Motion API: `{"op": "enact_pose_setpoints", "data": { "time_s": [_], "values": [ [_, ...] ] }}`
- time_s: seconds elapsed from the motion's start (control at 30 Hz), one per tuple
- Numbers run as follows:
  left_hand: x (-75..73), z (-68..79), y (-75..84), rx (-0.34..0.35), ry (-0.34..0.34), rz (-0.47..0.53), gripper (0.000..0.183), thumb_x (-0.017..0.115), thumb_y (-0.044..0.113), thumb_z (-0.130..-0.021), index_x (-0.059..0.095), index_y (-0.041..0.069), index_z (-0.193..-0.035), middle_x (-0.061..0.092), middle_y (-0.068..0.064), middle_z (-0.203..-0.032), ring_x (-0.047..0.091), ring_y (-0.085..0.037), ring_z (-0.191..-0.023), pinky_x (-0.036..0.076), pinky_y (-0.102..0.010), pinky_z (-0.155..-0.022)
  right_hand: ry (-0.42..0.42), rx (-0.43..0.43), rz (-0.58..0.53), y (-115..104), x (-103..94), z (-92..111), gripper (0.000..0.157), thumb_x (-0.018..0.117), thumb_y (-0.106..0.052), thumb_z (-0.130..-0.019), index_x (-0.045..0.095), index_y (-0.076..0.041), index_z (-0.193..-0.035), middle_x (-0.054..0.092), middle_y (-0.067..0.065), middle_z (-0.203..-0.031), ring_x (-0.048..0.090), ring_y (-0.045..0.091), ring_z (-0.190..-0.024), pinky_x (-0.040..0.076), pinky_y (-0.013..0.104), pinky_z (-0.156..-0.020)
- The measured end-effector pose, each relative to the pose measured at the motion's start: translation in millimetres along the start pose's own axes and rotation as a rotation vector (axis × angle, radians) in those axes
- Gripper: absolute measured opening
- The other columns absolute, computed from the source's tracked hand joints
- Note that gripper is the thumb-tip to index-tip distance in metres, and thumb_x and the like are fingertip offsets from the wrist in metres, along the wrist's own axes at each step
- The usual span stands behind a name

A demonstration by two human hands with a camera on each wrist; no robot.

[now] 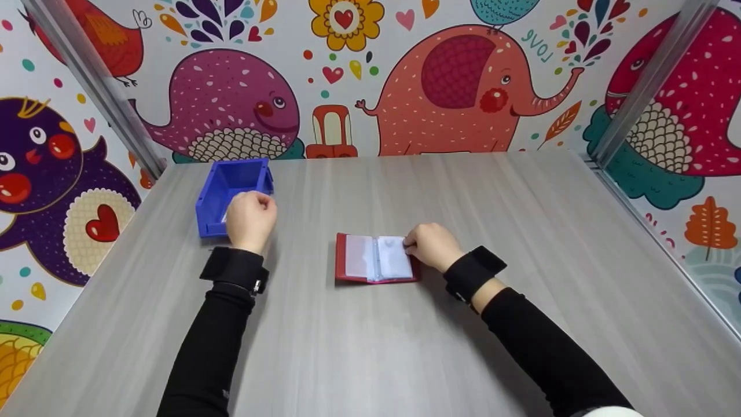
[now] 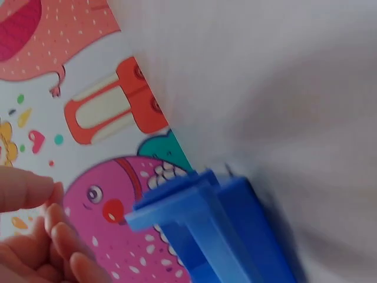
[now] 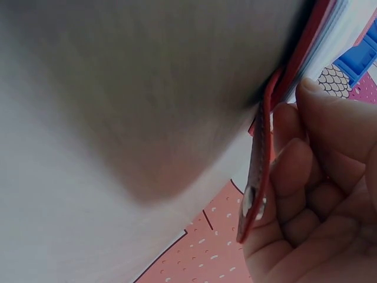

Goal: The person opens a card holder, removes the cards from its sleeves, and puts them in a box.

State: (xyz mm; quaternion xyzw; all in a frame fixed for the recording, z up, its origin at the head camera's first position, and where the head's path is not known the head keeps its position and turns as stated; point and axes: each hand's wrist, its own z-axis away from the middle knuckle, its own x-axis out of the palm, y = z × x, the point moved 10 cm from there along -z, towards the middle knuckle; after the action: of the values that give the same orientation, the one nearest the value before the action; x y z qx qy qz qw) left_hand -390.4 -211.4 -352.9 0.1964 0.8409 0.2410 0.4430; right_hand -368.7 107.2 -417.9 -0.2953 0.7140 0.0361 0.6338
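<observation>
A small red card holder (image 1: 340, 258) lies spread on the table, its clear plastic sleeves (image 1: 396, 258) facing up. My right hand (image 1: 434, 244) pinches its right edge. In the right wrist view the thumb (image 3: 336, 115) lies against the sleeves, and a red strap with a metal snap (image 3: 253, 203) hangs by the curled fingers. My left hand (image 1: 250, 220) is over the near right corner of a blue bin (image 1: 213, 230). In the left wrist view its fingers (image 2: 65, 233) are curled toward the thumb, with nothing visible between them.
Something whitish (image 1: 224, 218) shows inside the bin, mostly hidden by the left hand. Printed wall panels (image 1: 347, 75) stand behind the table (image 1: 324, 347) and on both sides, with metal posts (image 1: 95, 87) at the back corners.
</observation>
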Motion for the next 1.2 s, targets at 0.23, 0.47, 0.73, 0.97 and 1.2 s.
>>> {"op": "enact_pose_setpoints", "data": {
  "time_s": [0.23,0.47,0.73,0.97,1.2],
  "values": [
    [16.5,9.4,23.3,0.069,-0.065,0.027,0.017,0.062,0.006,-0.083,0.074,-0.005,-0.085,0.069,-0.022,-0.088,0.063,-0.041,-0.088,0.046,-0.049,-0.084,0.001,-0.006,-0.001,-0.5,0.8,-0.1,0.010,0.077,-0.002,-0.082,0.080,-0.005,-0.091,0.074,0.010,-0.093,0.070,0.029,-0.088,0.054,0.042,-0.078],
    [30.7,19.5,40.9,0.090,-0.118,0.028,0.015,0.065,0.009,-0.083,0.073,-0.003,-0.085,0.069,-0.019,-0.087,0.064,-0.038,-0.086,0.048,-0.048,-0.079,0.001,0.009,-0.013,1.6,0.1,-0.2,0.011,0.077,-0.003,-0.082,0.080,-0.005,-0.092,0.075,0.010,-0.094,0.070,0.029,-0.089,0.054,0.043,-0.079],
    [49.0,38.0,61.1,0.127,-0.224,0.023,0.015,0.064,0.009,-0.084,0.075,0.000,-0.086,0.068,-0.016,-0.087,0.065,-0.033,-0.080,0.051,-0.046,-0.073,-0.001,0.002,-0.010,0.9,0.5,-0.1,0.011,0.077,-0.003,-0.082,0.079,-0.004,-0.093,0.074,0.011,-0.094,0.070,0.029,-0.089,0.054,0.042,-0.079],
    [64.0,51.8,71.5,0.142,-0.321,0.035,0.012,0.066,0.010,-0.083,0.075,0.002,-0.084,0.069,-0.014,-0.088,0.065,-0.032,-0.082,0.050,-0.045,-0.075,-0.013,0.021,-0.009,2.7,2.0,-0.6,0.011,0.078,-0.004,-0.082,0.080,-0.005,-0.093,0.074,0.010,-0.094,0.070,0.029,-0.089,0.054,0.042,-0.079],
    [75.0,61.7,76.8,0.139,-0.375,0.024,0.011,0.066,0.010,-0.084,0.074,0.003,-0.083,0.069,-0.012,-0.088,0.065,-0.031,-0.083,0.050,-0.044,-0.077,-0.011,0.020,-0.009,3.3,1.8,-0.4,0.010,0.078,-0.004,-0.081,0.080,-0.006,-0.091,0.075,0.010,-0.093,0.069,0.028,-0.087,0.054,0.042,-0.077]
  ]
}}
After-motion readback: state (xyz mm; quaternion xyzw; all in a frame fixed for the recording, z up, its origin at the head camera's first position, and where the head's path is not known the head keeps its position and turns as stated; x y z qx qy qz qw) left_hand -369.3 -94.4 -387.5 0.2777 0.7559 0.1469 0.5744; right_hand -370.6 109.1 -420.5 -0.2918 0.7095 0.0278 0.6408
